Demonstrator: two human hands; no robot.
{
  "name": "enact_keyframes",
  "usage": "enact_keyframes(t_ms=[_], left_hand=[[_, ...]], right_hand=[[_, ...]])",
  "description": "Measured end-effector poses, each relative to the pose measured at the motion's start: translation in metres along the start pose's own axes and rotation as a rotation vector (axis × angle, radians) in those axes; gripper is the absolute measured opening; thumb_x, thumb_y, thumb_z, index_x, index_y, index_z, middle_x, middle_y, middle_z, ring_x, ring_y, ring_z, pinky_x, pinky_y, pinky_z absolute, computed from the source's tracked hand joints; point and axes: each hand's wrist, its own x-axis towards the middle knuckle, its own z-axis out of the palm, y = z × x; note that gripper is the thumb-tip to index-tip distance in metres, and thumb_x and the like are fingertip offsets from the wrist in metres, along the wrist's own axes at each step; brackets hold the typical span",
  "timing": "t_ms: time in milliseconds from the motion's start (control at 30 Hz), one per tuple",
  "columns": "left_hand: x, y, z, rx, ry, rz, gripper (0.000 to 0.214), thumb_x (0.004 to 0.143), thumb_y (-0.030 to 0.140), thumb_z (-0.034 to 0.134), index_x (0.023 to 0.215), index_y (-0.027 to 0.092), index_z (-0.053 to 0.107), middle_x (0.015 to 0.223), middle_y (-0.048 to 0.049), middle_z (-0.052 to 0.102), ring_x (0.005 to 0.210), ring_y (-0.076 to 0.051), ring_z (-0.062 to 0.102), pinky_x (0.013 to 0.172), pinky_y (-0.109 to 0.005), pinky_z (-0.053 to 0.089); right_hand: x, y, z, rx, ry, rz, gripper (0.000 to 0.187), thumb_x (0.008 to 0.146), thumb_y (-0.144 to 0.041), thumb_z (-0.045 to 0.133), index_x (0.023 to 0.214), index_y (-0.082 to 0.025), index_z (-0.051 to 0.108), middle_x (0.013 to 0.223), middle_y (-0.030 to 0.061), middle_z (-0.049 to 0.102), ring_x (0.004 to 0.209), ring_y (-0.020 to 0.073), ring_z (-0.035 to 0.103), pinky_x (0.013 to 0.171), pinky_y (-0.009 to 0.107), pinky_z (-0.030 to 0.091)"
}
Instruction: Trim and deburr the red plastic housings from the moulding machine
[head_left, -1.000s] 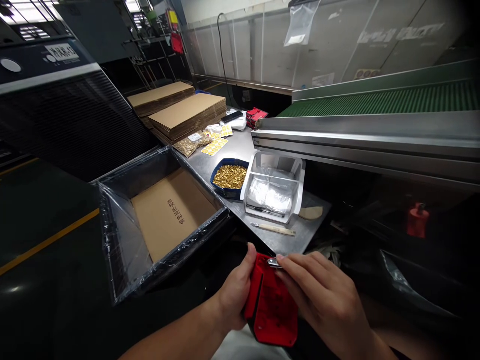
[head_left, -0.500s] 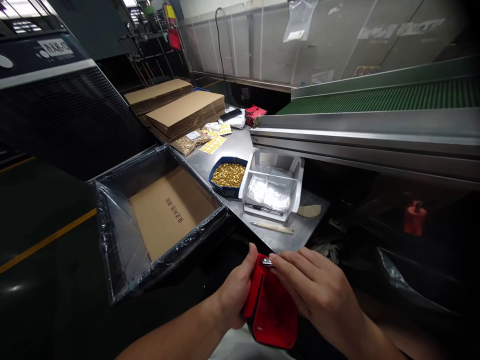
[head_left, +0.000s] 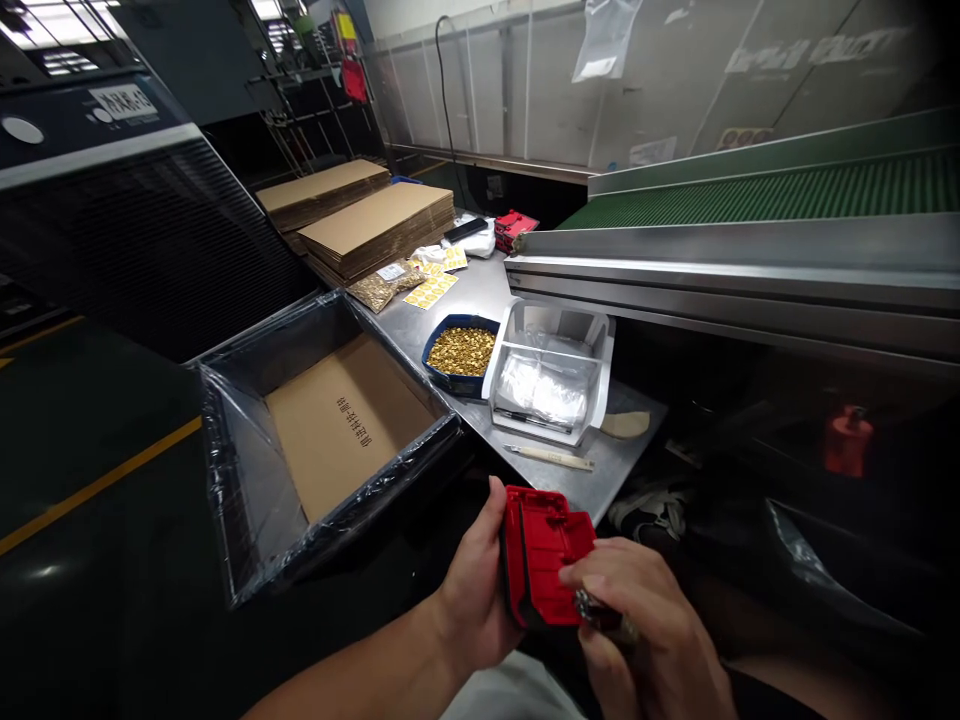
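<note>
My left hand grips a red plastic housing by its left side, held low in front of me. My right hand rests at the housing's lower right edge, fingers curled around a small metal tool that touches the part. Beyond them on the steel bench lie a blue tray of small brass pieces and a clear plastic bin holding bags.
A plastic-lined cardboard box stands open at the left of the bench. A thin pale stick lies near the bench edge. Flat cardboard stacks, yellow label sheets and another red part sit farther back. A green conveyor runs on the right.
My right hand slid from the top edge of the red housing down to its lower right corner, exposing the part's inner face. The left hand kept its hold.
</note>
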Motion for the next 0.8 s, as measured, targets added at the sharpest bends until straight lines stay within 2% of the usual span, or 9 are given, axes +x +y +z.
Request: enact_keyframes(t_ms=[67, 100, 167, 267, 367, 433, 500, 600, 800], left_hand=[[0.003, -0.006, 0.002, 0.006, 0.016, -0.012, 0.080, 0.090, 0.070, 0.039, 0.118, -0.001, 0.061, 0.108, -0.0222, 0.070, 0.108, -0.031, 0.064, 0.099, -0.038, 0.046], [0.004, -0.010, 0.001, 0.029, 0.068, -0.012, 0.078, 0.090, 0.070, 0.041, 0.117, 0.000, 0.061, 0.107, -0.0212, 0.070, 0.108, -0.032, 0.064, 0.098, -0.039, 0.046], [0.005, -0.016, -0.002, 0.109, 0.230, 0.040, 0.073, 0.088, 0.071, 0.046, 0.119, 0.006, 0.061, 0.108, -0.0173, 0.070, 0.109, -0.032, 0.063, 0.097, -0.040, 0.047], [0.003, -0.020, -0.010, 0.420, 0.425, 0.293, 0.058, 0.091, 0.064, 0.050, 0.129, 0.020, 0.056, 0.124, -0.0097, 0.065, 0.119, -0.028, 0.057, 0.103, -0.037, 0.044], [-0.006, -0.019, -0.013, 0.960, 0.429, 0.607, 0.043, 0.096, 0.050, 0.050, 0.132, 0.027, 0.055, 0.140, -0.0058, 0.052, 0.130, -0.025, 0.048, 0.111, -0.034, 0.036], [-0.013, -0.017, -0.010, 1.232, 0.383, 0.767, 0.038, 0.097, 0.041, 0.052, 0.132, 0.029, 0.056, 0.144, -0.0043, 0.048, 0.134, -0.024, 0.043, 0.115, -0.034, 0.031], [-0.017, -0.015, -0.006, 1.366, 0.331, 0.822, 0.036, 0.096, 0.035, 0.055, 0.132, 0.032, 0.057, 0.142, -0.0021, 0.051, 0.136, -0.024, 0.041, 0.120, -0.036, 0.025], [-0.019, -0.013, 0.000, 1.425, 0.277, 0.770, 0.033, 0.096, 0.034, 0.055, 0.128, 0.034, 0.061, 0.133, -0.0002, 0.061, 0.136, -0.023, 0.042, 0.123, -0.037, 0.017], [-0.019, -0.010, 0.005, 1.479, 0.253, 0.752, 0.032, 0.094, 0.035, 0.058, 0.125, 0.032, 0.063, 0.127, -0.0020, 0.065, 0.133, -0.025, 0.046, 0.120, -0.038, 0.023]], right_hand=[[-0.007, 0.002, 0.010, 0.046, 0.108, 0.012, 0.020, 0.091, -0.024, 0.053, 0.111, -0.019, 0.056, 0.087, 0.0068, 0.068, 0.085, 0.0215, 0.066, 0.082, 0.042, 0.058], [-0.009, 0.004, 0.014, 0.076, 0.169, 0.083, 0.019, 0.092, -0.028, 0.052, 0.108, -0.020, 0.058, 0.084, 0.0062, 0.067, 0.081, 0.0207, 0.066, 0.077, 0.039, 0.058], [-0.010, 0.011, 0.019, 0.189, 0.270, 0.342, 0.018, 0.094, -0.033, 0.049, 0.102, -0.021, 0.059, 0.079, 0.0040, 0.063, 0.074, 0.0181, 0.063, 0.068, 0.032, 0.056], [-0.003, 0.020, 0.020, 0.450, 0.354, 0.784, 0.021, 0.094, -0.040, 0.048, 0.091, -0.021, 0.058, 0.069, 0.0003, 0.057, 0.063, 0.0145, 0.057, 0.059, 0.026, 0.052], [0.007, 0.024, 0.016, 0.660, 0.385, 1.007, 0.028, 0.091, -0.049, 0.050, 0.089, -0.021, 0.057, 0.067, -0.0010, 0.054, 0.056, 0.0128, 0.050, 0.047, 0.022, 0.045], [0.010, 0.025, 0.014, 0.727, 0.394, 1.060, 0.030, 0.089, -0.051, 0.052, 0.088, -0.022, 0.056, 0.067, -0.0013, 0.052, 0.054, 0.0124, 0.046, 0.044, 0.022, 0.040], [0.011, 0.025, 0.014, 0.761, 0.379, 1.069, 0.031, 0.088, -0.052, 0.054, 0.086, -0.021, 0.056, 0.066, -0.0016, 0.050, 0.054, 0.0124, 0.045, 0.044, 0.022, 0.039], [0.009, 0.024, 0.014, 0.780, 0.347, 1.061, 0.032, 0.088, -0.053, 0.054, 0.083, -0.021, 0.057, 0.063, -0.0024, 0.046, 0.054, 0.0119, 0.043, 0.045, 0.022, 0.038], [0.007, 0.025, 0.011, 0.783, 0.306, 1.044, 0.034, 0.088, -0.053, 0.054, 0.081, -0.020, 0.056, 0.064, -0.0016, 0.047, 0.057, 0.0120, 0.042, 0.049, 0.023, 0.038]])
